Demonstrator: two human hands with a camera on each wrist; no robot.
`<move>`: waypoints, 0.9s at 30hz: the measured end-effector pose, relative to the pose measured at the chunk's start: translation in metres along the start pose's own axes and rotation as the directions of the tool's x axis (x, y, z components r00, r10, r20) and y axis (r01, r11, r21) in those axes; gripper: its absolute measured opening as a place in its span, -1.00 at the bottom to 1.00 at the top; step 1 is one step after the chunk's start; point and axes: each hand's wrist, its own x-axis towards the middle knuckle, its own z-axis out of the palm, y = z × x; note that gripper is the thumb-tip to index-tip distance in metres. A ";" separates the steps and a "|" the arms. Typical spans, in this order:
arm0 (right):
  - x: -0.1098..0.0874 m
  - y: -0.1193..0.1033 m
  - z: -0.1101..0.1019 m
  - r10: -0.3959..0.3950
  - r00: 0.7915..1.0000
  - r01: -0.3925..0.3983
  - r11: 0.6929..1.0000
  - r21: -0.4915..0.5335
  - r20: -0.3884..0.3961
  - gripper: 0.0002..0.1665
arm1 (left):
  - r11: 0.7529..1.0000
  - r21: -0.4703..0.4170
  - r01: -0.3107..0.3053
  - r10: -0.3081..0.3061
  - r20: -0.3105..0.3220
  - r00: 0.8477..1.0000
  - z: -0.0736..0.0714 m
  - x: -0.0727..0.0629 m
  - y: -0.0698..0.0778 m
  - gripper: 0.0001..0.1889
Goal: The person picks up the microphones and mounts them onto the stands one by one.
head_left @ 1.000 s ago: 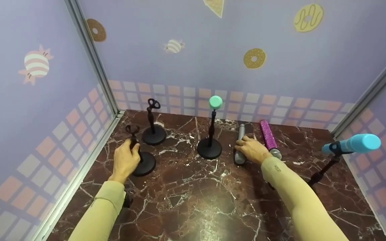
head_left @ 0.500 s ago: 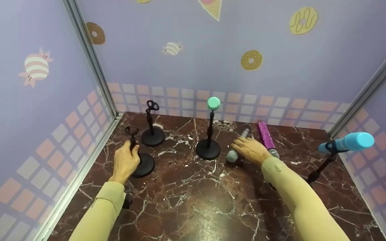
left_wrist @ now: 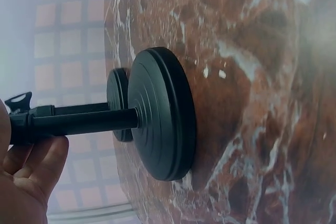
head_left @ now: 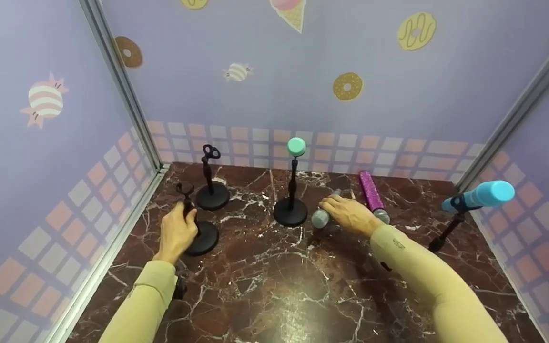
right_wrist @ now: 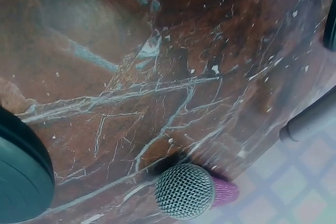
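My left hand [head_left: 177, 232] grips the pole of a black tabletop microphone stand [head_left: 204, 238] with an unfilled clip on top. In the left wrist view, this stand's round base [left_wrist: 163, 114] rests on the marble surface, and fingers [left_wrist: 44, 163] lie against its pole. My right hand [head_left: 350, 214] holds a grey microphone [head_left: 320, 219] around its body, the rounded head pointing to the front left. The right wrist view catches only the grey microphone's tail end [right_wrist: 310, 116]. Beside that hand lies a glittery purple microphone [head_left: 371, 190] with a silver mesh head [right_wrist: 184, 190].
Behind the gripped stand is another black stand [head_left: 212, 195] with a bare clip. A stand [head_left: 291, 212] holding a mint-green microphone [head_left: 296, 146] is at the middle back. At right, a stand carries a blue microphone [head_left: 482, 194]. Patterned walls [head_left: 255, 109] enclose the marble tabletop [head_left: 265, 295].
My right hand has shifted the grey microphone to the left and turned it, its head swinging left. My left hand stays on the stand's pole. The head view has tilted and shifted slightly.
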 end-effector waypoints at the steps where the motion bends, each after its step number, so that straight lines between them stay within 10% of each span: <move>1: 0.000 -0.002 -0.002 0.000 1.000 0.001 1.000 0.010 -0.007 -0.45 | 1.000 -0.003 -0.003 0.003 0.002 1.000 0.001 -0.001 0.001 -0.80; 27: -0.010 -0.052 -0.029 0.163 0.962 -0.111 0.967 0.231 -0.220 -0.30 | 0.989 -0.121 -0.089 0.099 0.085 0.991 0.030 -0.013 0.046 -0.85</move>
